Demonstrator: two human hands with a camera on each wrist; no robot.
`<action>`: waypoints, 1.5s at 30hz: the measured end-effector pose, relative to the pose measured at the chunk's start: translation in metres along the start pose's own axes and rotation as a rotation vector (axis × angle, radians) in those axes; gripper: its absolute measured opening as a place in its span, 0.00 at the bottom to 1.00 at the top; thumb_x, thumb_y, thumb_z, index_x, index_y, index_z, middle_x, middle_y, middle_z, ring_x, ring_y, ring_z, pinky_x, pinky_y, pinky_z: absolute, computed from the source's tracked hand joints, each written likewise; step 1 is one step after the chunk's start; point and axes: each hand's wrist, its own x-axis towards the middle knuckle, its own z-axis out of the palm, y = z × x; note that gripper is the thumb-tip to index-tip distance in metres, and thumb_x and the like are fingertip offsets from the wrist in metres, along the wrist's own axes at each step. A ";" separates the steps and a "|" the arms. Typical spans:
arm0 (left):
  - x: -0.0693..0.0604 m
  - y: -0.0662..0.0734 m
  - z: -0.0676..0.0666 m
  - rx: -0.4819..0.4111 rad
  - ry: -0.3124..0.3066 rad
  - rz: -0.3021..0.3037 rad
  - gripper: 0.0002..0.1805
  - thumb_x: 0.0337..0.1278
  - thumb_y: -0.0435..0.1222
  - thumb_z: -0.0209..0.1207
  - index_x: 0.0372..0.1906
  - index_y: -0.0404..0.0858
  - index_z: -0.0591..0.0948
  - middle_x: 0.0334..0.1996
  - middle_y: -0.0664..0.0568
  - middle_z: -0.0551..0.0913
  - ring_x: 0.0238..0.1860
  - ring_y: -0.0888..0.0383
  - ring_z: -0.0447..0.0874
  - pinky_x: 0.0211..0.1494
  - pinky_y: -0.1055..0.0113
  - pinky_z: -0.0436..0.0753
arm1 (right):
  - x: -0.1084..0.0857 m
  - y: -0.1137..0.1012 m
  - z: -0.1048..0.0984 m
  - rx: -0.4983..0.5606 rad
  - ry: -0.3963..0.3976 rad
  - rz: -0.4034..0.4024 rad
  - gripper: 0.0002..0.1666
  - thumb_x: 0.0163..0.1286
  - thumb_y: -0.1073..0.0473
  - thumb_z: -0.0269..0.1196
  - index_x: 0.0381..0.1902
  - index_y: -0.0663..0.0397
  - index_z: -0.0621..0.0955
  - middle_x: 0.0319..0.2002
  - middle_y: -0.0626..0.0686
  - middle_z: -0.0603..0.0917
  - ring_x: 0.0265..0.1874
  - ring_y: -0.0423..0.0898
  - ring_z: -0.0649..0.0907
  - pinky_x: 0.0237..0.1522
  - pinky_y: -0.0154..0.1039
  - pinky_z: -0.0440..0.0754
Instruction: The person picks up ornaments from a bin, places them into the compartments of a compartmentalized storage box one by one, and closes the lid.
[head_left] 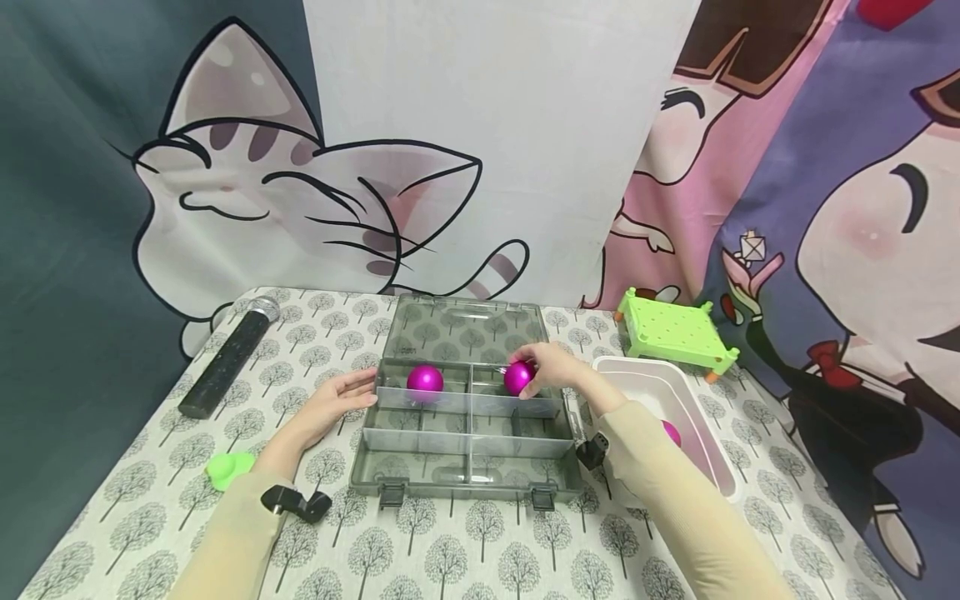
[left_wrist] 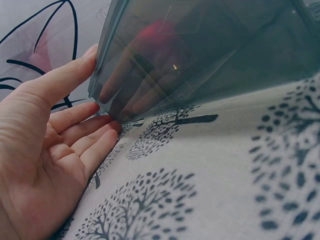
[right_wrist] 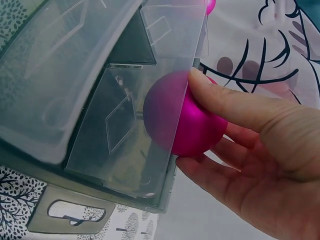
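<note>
A translucent grey divided box (head_left: 416, 467) lies on the table with its lid (head_left: 468, 329) folded back. My right hand (head_left: 551, 365) grips a shiny magenta ball (right_wrist: 192, 117) in the back right compartment, fingers and thumb around it. In the right wrist view a clear divider stands in front of part of that ball. A second magenta ball (head_left: 425, 380) sits in the back left compartment. Against the box's left side rest the fairly straight fingers of my left hand (head_left: 333, 406); the left wrist view shows this hand (left_wrist: 60, 145) with its palm facing the box.
Right of the box, a white bin (head_left: 701, 408) holds a magenta ball (head_left: 671, 432), partly hidden by my right sleeve. Behind it stands a small green toy bed (head_left: 675, 329). A black microphone (head_left: 231, 358) lies at far left, and a green toy (head_left: 227, 469) is beside my left forearm.
</note>
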 end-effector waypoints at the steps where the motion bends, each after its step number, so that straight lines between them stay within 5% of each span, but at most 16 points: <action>1: 0.000 0.000 0.000 0.000 0.000 0.001 0.38 0.62 0.32 0.59 0.72 0.25 0.56 0.72 0.30 0.58 0.73 0.35 0.57 0.75 0.56 0.59 | 0.000 0.000 0.000 0.001 -0.001 0.002 0.37 0.45 0.64 0.78 0.56 0.64 0.78 0.54 0.62 0.83 0.53 0.57 0.82 0.61 0.50 0.80; 16: 0.000 -0.001 -0.001 0.007 -0.004 0.009 0.38 0.62 0.32 0.59 0.72 0.24 0.56 0.72 0.30 0.57 0.73 0.35 0.57 0.76 0.53 0.56 | -0.002 0.002 -0.001 0.035 -0.004 0.005 0.38 0.50 0.62 0.76 0.59 0.66 0.76 0.58 0.63 0.81 0.59 0.60 0.79 0.66 0.52 0.76; 23: 0.000 -0.001 -0.001 -0.002 0.004 -0.002 0.38 0.61 0.31 0.60 0.72 0.24 0.56 0.72 0.30 0.57 0.73 0.36 0.57 0.76 0.53 0.56 | -0.010 0.005 -0.011 0.194 0.139 0.020 0.32 0.54 0.65 0.72 0.57 0.66 0.76 0.56 0.65 0.81 0.57 0.63 0.79 0.63 0.57 0.77; 34: 0.002 -0.002 0.000 0.005 0.000 -0.003 0.38 0.61 0.32 0.59 0.72 0.24 0.56 0.72 0.30 0.58 0.73 0.35 0.57 0.76 0.52 0.55 | -0.048 0.011 -0.042 0.250 0.459 -0.032 0.17 0.60 0.66 0.68 0.48 0.66 0.81 0.47 0.66 0.85 0.45 0.61 0.86 0.50 0.50 0.87; 39: 0.002 -0.003 0.000 0.006 -0.001 0.004 0.38 0.62 0.32 0.60 0.72 0.24 0.56 0.72 0.30 0.58 0.73 0.35 0.57 0.76 0.52 0.56 | -0.068 0.023 -0.051 0.267 0.475 -0.025 0.17 0.60 0.67 0.67 0.48 0.66 0.81 0.47 0.66 0.85 0.45 0.61 0.86 0.49 0.47 0.88; 45: 0.001 -0.002 -0.001 0.006 0.004 0.007 0.38 0.62 0.31 0.59 0.72 0.24 0.56 0.72 0.30 0.57 0.73 0.35 0.57 0.76 0.53 0.56 | -0.091 0.041 -0.058 0.240 0.420 -0.021 0.20 0.61 0.64 0.68 0.50 0.68 0.80 0.47 0.67 0.84 0.45 0.61 0.85 0.45 0.31 0.87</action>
